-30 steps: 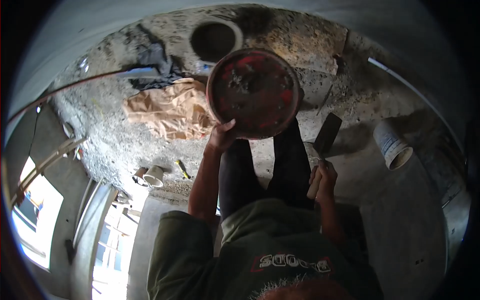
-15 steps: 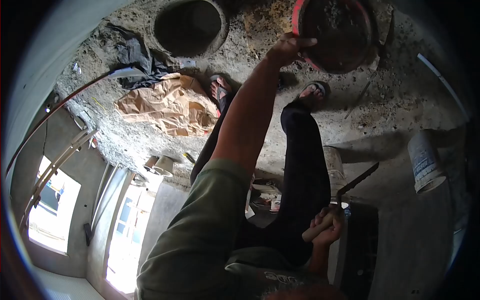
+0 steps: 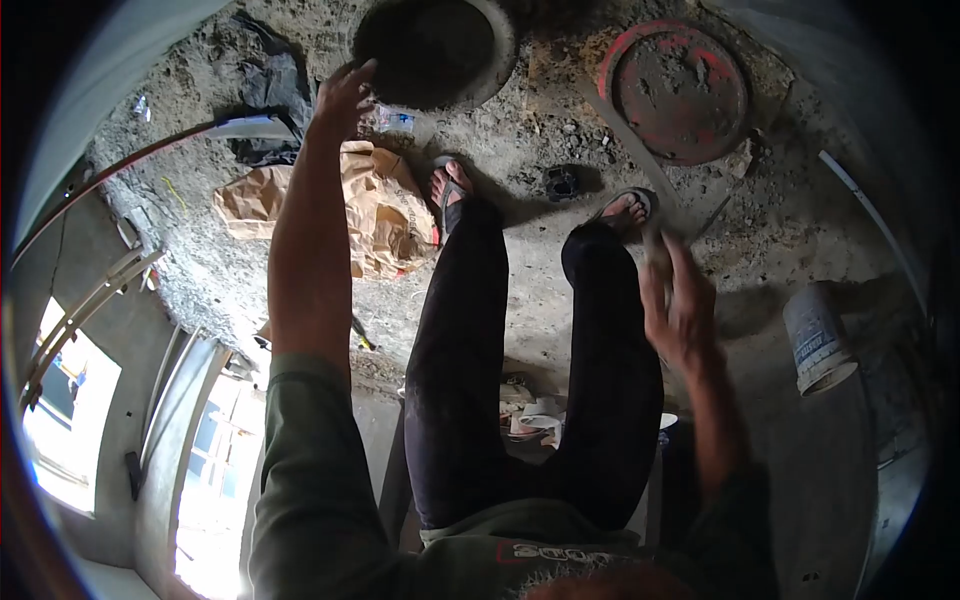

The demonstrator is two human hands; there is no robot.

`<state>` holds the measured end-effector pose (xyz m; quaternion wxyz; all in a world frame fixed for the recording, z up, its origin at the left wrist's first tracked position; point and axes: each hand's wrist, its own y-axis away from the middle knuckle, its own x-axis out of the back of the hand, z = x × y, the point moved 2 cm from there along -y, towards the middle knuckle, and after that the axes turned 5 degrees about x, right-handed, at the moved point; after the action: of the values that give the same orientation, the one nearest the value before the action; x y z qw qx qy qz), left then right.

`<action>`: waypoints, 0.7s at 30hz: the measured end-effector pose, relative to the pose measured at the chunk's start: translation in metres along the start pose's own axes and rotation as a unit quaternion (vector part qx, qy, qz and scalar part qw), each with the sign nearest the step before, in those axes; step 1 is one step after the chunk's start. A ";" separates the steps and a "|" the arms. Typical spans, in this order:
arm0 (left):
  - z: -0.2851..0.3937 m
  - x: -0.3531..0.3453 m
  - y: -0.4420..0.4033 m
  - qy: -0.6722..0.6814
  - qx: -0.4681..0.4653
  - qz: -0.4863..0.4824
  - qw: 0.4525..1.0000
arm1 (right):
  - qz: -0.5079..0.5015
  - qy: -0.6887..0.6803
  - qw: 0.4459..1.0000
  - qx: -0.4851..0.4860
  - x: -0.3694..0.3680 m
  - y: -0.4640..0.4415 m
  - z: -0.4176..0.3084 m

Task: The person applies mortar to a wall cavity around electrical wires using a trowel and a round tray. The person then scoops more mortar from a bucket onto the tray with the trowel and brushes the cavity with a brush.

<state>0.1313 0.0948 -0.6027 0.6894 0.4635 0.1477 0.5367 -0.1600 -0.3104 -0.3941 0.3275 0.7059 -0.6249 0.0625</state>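
Shot is taken by 1 head-worn cam, wide fisheye, corners vignetted to black. View is aimed fwd & steeply down: hair [image 3: 585,578] is caught v. close at btm edge; shirt [image 3: 465,562] & legs [image 3: 455,350] are seen from above, feet [image 3: 450,185] & floor [image 3: 530,290] farther off, twd top. L hand [image 3: 343,98] & R hand [image 3: 683,308] are both kept in frame. Window [image 3: 80,425] is taken in at far L.

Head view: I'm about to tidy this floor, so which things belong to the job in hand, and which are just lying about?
Likely part of the job:
trowel, blurred, in the right hand
round tub, near the left hand
red round tray, with grey lumps on it

Probably just lying about:
crumpled brown paper bag
white bucket
dark crumpled sheet
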 end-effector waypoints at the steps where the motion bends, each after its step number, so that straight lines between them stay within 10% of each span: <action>1: 0.012 -0.006 -0.004 0.007 0.000 0.000 1.000 | -0.011 0.020 0.999 0.048 -0.006 -0.038 0.005; 6: 0.052 -0.055 0.019 0.031 -0.116 -0.070 0.990 | -0.117 0.240 0.955 0.126 -0.060 -0.206 0.015; 8: 0.063 -0.079 0.033 -0.175 -0.175 -0.015 0.969 | -0.156 0.310 0.931 0.114 -0.087 -0.254 0.007; 9: 0.061 -0.083 0.028 -0.248 -0.361 -0.013 0.899 | -0.158 0.313 0.930 0.111 -0.101 -0.264 0.014; 12: 0.085 -0.087 0.032 -0.254 -0.233 -0.003 0.939 | -0.091 0.335 0.923 0.167 -0.136 -0.262 0.014; 21: 0.103 -0.091 0.021 -0.167 -0.268 -0.067 0.947 | -0.178 0.317 0.914 0.180 -0.163 -0.217 0.065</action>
<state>0.1565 -0.0345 -0.5579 0.8373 0.3339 -0.0876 0.4239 -0.0146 -0.2069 -0.6093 0.3815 0.7957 -0.3307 0.3347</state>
